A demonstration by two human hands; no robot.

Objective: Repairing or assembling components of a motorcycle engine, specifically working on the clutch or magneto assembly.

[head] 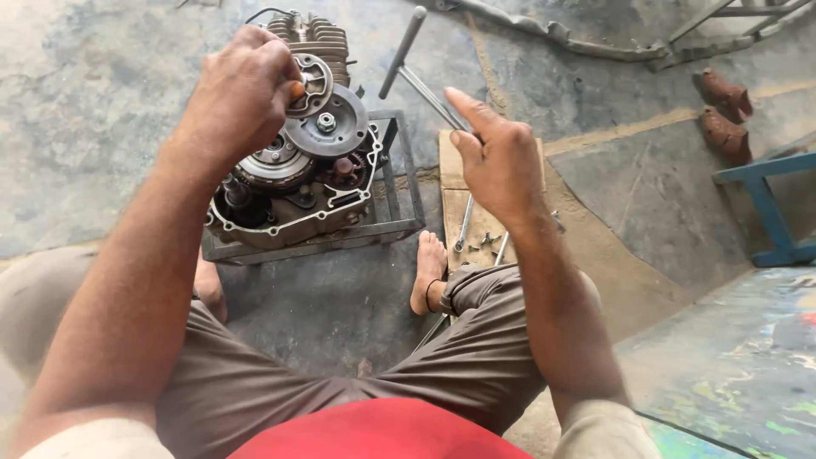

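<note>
Now left hand (242,93) grips clutch plate (310,85).

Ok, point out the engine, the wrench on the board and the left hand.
engine (293,200): head view, on the open side with its gears.
wrench (463,225): head view, mid-shaft, lying on the wooden board.
left hand (242,89): head view, back of the hand, closed on an orange-tipped tool at the engine.

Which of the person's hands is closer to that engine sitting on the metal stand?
Left. The left hand is right over the engine, gripping a tool pressed against its round parts. The right hand hangs off to the engine's right, above a wooden board, not touching it.
</note>
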